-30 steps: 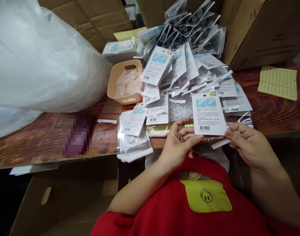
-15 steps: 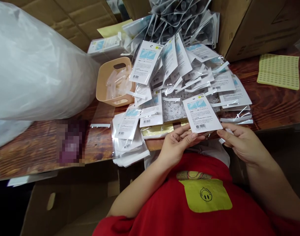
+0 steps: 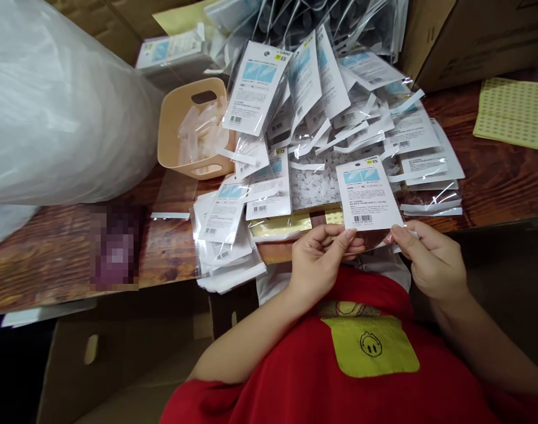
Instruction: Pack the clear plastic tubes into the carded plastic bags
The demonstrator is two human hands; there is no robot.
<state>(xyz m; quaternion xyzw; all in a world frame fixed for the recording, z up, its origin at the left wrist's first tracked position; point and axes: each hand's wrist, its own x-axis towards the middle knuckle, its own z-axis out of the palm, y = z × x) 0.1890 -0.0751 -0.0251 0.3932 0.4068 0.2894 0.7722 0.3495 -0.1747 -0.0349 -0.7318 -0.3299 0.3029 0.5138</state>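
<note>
A clear bag with a white printed card is held between both hands at the table's front edge, its barcode end toward me. My left hand pinches the bag's lower left corner between thumb and fingers. The lower right corner is pinched by my right hand. Just beyond lies a box of small white clear-looking pieces, partly covered by many similar carded bags. Another stack of carded bags sits to the left of my hands.
A beige basket holds translucent pieces. Left of it bulges a large white plastic bag. Yellow sticker sheets lie at the right, near a cardboard box. A blurred purple object is at the left.
The view has shifted a little closer to the table. Both hands still hold the carded bag, which now looks more upright, and my right hand's fingers are curled in more.
</note>
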